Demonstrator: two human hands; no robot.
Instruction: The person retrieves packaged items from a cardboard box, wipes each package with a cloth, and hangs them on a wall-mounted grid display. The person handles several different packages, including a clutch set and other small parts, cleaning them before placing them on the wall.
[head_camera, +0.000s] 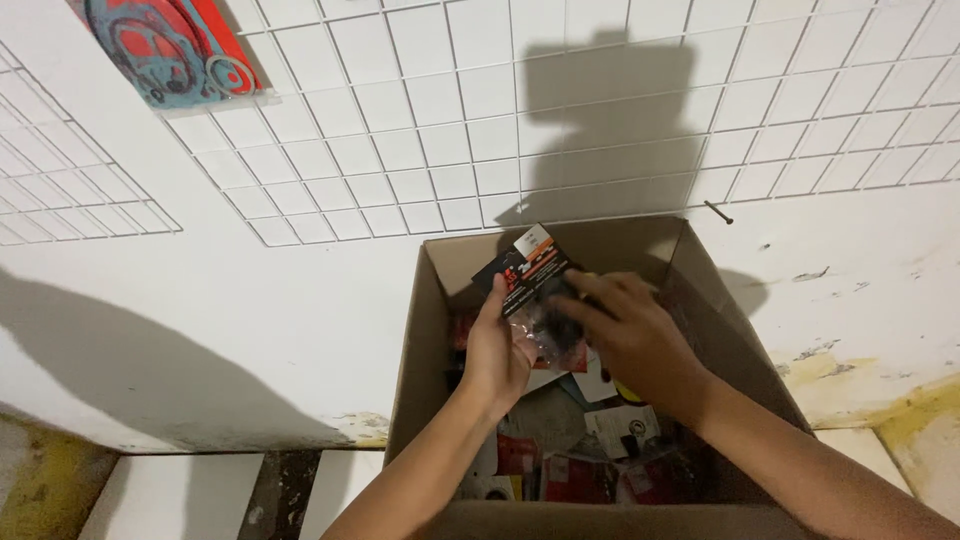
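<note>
Over an open cardboard box (420, 330), both hands hold a small clear plastic packet (535, 285) with a black and orange header card and a dark part inside. My left hand (497, 350) grips the packet from below and the left. My right hand (630, 335) covers its right side, fingers on the packet's front. The box holds several more small packets (590, 460) in red, black and white.
A white wire grid panel (450, 130) hangs on the white wall behind the box. A red and blue packaged gasket set (170, 45) hangs at its top left. A nail (718, 212) sticks out of the wall at right. White tiles and yellowish patches lie below.
</note>
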